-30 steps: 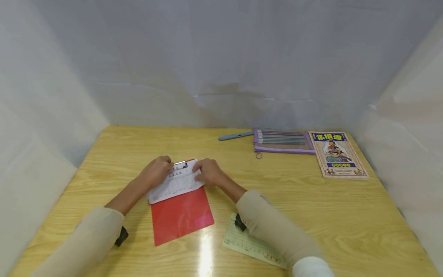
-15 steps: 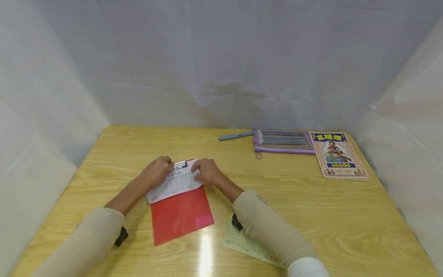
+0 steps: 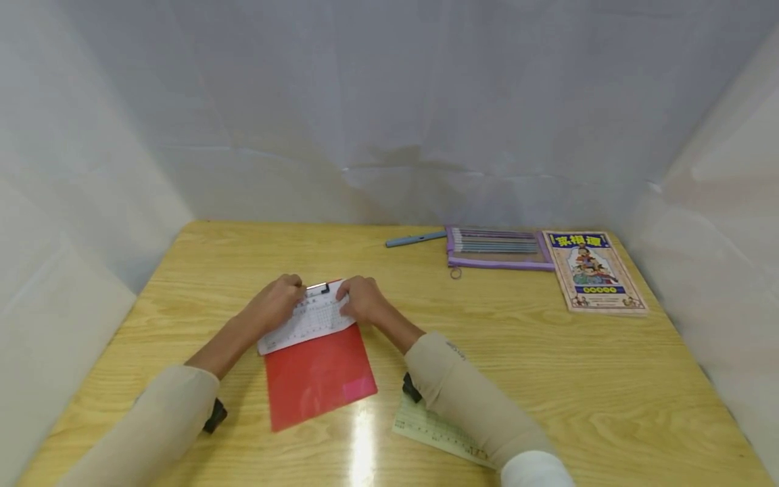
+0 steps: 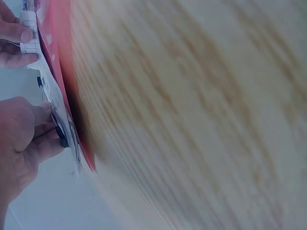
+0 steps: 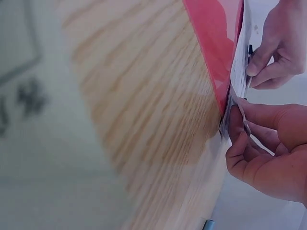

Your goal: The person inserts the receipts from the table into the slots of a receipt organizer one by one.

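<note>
A red clipboard [image 3: 322, 379] lies tilted on the wooden table, its metal clip [image 3: 316, 289] at the far end. White printed paper [image 3: 313, 323] covers its upper half, under the clip. My left hand [image 3: 278, 303] grips the clip at the board's upper left; in the left wrist view its thumb and fingers [image 4: 42, 112] close on the clip from both sides. My right hand [image 3: 365, 301] pinches the paper's right edge. In the right wrist view the paper [image 5: 238, 72] bends up between the right thumb and fingers [image 5: 240, 148], lifted off the board.
Beneath my right forearm lies a pale green printed sheet [image 3: 432, 433]. Farther back are a blue pen [image 3: 416, 239], a purple-edged clear pencil case [image 3: 499, 264] with several pencils, and an illustrated book [image 3: 593, 270]. White sheeting [image 3: 389, 135] walls off the table's back and sides.
The paper's lower edge has slid slightly up the clipboard, baring a little more red. My right hand and forearm have shifted a little left; the left hand stays at the clip.
</note>
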`<state>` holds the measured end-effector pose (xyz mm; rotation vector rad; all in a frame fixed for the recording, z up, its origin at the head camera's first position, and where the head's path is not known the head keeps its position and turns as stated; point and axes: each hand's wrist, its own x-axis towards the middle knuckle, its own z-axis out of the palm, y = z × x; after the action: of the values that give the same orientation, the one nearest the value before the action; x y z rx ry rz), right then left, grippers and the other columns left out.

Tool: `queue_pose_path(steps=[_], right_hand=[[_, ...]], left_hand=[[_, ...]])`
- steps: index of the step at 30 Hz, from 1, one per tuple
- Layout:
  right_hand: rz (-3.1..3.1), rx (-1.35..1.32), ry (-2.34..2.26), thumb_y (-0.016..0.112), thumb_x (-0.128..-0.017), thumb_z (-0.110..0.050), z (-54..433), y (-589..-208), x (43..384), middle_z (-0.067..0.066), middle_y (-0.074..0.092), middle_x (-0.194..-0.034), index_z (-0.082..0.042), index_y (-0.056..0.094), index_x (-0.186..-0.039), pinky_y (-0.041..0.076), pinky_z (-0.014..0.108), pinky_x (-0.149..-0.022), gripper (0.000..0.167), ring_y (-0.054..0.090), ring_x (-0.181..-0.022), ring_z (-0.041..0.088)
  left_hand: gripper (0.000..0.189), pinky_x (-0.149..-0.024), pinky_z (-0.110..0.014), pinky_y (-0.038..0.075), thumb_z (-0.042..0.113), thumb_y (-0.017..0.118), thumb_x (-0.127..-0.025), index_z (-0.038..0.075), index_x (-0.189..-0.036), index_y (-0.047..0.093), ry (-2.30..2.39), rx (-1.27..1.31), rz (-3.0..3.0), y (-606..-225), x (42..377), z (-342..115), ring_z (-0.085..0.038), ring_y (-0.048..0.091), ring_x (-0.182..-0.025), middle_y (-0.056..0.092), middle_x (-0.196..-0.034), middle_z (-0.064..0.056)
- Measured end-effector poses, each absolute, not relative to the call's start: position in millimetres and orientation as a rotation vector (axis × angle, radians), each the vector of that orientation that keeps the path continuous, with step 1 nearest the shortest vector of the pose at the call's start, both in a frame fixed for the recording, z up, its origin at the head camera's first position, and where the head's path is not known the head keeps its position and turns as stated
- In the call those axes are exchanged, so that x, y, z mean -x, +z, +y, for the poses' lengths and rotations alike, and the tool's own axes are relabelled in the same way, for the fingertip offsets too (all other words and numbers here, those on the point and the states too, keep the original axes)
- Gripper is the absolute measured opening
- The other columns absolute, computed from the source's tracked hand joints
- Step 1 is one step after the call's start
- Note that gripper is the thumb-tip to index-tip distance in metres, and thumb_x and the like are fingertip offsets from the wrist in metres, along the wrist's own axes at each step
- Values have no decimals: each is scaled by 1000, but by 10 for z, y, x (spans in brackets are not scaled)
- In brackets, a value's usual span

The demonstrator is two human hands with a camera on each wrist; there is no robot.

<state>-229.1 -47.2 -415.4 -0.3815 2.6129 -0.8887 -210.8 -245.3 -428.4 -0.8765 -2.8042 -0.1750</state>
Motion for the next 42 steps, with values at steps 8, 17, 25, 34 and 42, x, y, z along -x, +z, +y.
queue_pose_path(steps=[8, 17, 25, 34, 42], right_hand=[[2633, 352, -912, 70, -82, -5, -536, -4148, 2311, 6, 66, -116, -9, 71, -105, 51, 23, -84, 23, 54, -110, 19], [2665, 351, -868, 71, -82, -6, -567, -4158, 2340, 5, 67, -116, -11, 71, -105, 50, 23, -83, 24, 55, -107, 17], [2734, 385, -805, 71, -81, -7, -549, -4189, 2351, 5, 68, -113, -9, 71, -103, 51, 22, -80, 22, 57, -102, 16], [2706, 457, -816, 69, -82, -11, -296, -4159, 2334, 5, 69, -101, -6, 69, -103, 50, 23, -74, 22, 58, -88, 14], [2608, 536, -1001, 73, -82, -16, 192, -4093, 2176, 8, 69, -92, -5, 69, -99, 51, 23, -67, 21, 63, -80, 17]], left_hand=[[10, -71, -38, 57, -3, 63, -85, -6, -90, 70, -134, 889, -2782, -4282, 2099, -2448, -33, 61, -84, 63, -92, -21], [10, -70, -36, 57, -5, 62, -84, -6, -90, 70, -59, 895, -2761, -4266, 2080, -2426, -32, 61, -83, 63, -91, -21], [9, -69, -35, 57, -1, 66, -82, -8, -87, 69, -42, 895, -2744, -4284, 2104, -2419, -31, 61, -80, 62, -87, -20], [11, -71, -38, 58, 1, 67, -84, -8, -88, 71, -129, 846, -2796, -4284, 2100, -2398, -33, 63, -82, 63, -89, -22], [13, -75, -40, 58, 3, 67, -84, -7, -92, 71, -129, 814, -2835, -4276, 2099, -2418, -35, 63, -88, 64, -93, -23]])
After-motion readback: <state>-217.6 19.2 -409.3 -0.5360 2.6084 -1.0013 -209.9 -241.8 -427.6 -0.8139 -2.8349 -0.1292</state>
